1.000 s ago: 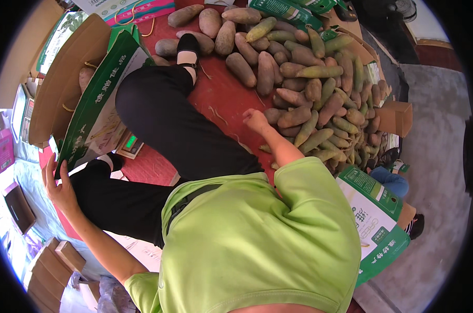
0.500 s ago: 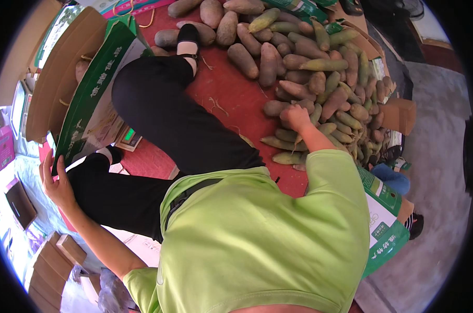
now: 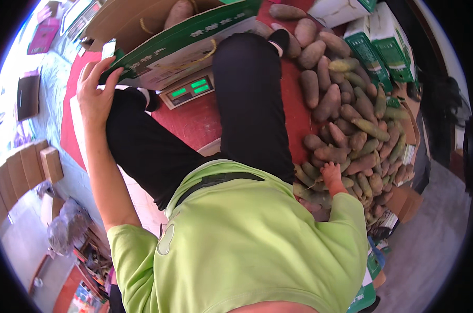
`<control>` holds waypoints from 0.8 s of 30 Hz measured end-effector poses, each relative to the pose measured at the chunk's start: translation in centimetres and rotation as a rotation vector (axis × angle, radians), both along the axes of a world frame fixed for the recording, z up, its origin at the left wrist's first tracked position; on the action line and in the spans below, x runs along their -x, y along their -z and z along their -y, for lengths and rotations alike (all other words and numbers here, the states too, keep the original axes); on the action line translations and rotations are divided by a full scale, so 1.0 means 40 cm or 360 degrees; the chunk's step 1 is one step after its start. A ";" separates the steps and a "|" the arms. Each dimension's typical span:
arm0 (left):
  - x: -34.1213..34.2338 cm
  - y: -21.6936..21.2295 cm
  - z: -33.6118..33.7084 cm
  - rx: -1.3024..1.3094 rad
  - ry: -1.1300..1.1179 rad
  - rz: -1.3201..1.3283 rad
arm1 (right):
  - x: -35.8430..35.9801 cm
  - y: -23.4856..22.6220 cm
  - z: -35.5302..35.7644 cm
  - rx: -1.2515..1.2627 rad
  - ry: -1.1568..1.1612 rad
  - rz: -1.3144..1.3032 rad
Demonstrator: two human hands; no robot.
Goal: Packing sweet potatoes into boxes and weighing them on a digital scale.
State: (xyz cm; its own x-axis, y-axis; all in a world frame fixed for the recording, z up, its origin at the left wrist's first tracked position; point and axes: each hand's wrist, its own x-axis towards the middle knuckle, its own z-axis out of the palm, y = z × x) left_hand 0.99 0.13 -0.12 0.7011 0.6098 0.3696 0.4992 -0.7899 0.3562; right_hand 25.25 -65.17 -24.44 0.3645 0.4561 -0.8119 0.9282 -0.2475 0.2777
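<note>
My left hand grips the near corner of a green and white carton, thumb and fingers closed at its edge. Its brown inside holds at least one root vegetable; the rest of its contents is hidden. On my right lies a heap of long, radish-like root vegetables, some brownish-pink, others green. Down on the near side of this heap is my right hand, its fingers bent around a root; that root is partly covered by the hand.
A digital scale with lit green displays stands by the carton, near my left foot. The heap lies on a red floor covering. Green and white boxes stand at the far right. Several brown cartons and plastic bags are at the left.
The view has swung left, so the carton and heap appear shifted, and the scale shows more fully. My left hand stays at the carton's corner, my right hand at the heap.
</note>
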 end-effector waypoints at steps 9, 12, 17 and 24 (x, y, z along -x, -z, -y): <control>0.014 0.000 -0.007 -0.0028 0.0003 0.0071 | -0.035 -0.072 -0.148 -0.0575 0.0860 0.0175; 0.019 0.004 -0.011 -0.0057 0.0014 0.0083 | -0.036 -0.094 -0.155 -0.0834 0.1019 0.0181; 0.024 0.003 -0.014 -0.0042 0.0032 0.0160 | -0.104 -0.074 -0.131 -0.1425 0.1671 -0.0007; 0.035 0.007 -0.020 -0.0160 0.0091 0.0140 | -0.164 -0.242 -0.367 -0.2487 0.2232 -0.0575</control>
